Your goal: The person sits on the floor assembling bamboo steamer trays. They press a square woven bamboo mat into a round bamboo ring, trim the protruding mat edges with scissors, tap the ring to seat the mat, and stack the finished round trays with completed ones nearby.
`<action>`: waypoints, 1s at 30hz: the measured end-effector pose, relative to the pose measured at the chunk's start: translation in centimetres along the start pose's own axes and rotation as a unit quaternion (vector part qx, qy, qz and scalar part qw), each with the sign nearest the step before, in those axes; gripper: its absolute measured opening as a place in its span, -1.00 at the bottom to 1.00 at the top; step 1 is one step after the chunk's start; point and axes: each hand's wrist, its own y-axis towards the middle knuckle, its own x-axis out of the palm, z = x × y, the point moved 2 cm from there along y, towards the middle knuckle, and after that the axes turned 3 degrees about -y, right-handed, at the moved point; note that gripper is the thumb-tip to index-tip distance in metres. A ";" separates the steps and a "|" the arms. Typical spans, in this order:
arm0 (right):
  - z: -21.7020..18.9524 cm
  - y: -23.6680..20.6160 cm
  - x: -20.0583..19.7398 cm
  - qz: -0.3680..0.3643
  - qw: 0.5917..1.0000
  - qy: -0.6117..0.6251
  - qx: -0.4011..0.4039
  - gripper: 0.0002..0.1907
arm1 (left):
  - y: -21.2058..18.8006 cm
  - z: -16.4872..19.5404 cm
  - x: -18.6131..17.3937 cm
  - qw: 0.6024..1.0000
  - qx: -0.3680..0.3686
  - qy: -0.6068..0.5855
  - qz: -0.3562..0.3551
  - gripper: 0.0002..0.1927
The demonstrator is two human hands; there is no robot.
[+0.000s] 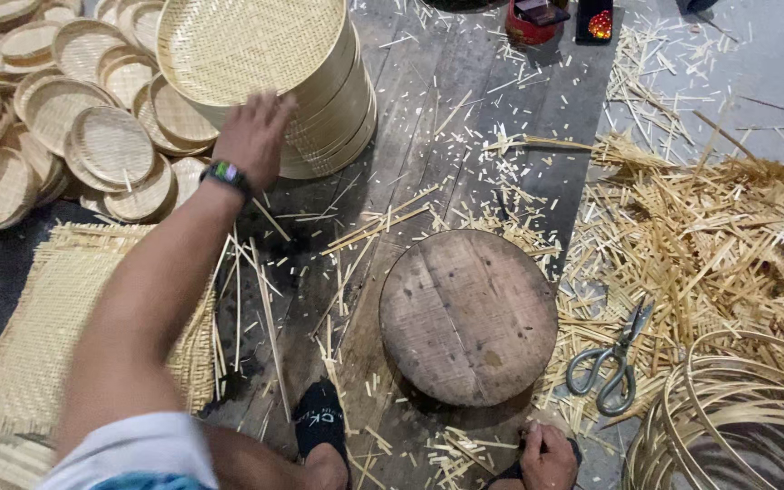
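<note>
My left hand [254, 134] reaches forward and rests against the side of a tall stack of large round woven bamboo trays [265, 54]; a dark watch sits on that wrist. The fingers press on the stack's rim, spread, gripping nothing. My right hand [548, 456] lies low near my knee at the bottom edge, fingers curled, with nothing visible in it. A round wooden block [467, 313] lies on the floor between the two hands.
Several small woven trays [65, 118] are heaped at the far left. A flat woven mat [56, 318] lies at the left. Scissors [610, 358] rest right of the block, by bamboo hoops [737, 417]. Bamboo strips and offcuts [710, 236] litter the plank floor.
</note>
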 end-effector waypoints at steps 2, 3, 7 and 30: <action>-0.2 0.0 0.0 0.003 1.000 -0.015 -0.013 -0.76 | -6.5 0.3 0.2 0.995 0.013 -0.077 -0.067 -0.33; -0.3 0.0 -0.1 0.008 0.999 -0.028 -0.021 -0.74 | -10.7 0.6 0.4 0.992 -0.007 -0.076 -0.097 -0.32; -1.0 -0.2 -0.3 0.035 0.997 0.007 -0.071 -0.71 | -25.8 2.1 3.5 0.871 -0.334 -0.105 -0.345 0.18; 0.7 -0.2 0.6 0.005 0.999 0.022 -0.043 -0.72 | -40.0 -0.1 4.1 0.841 -0.440 -0.074 -0.306 -0.57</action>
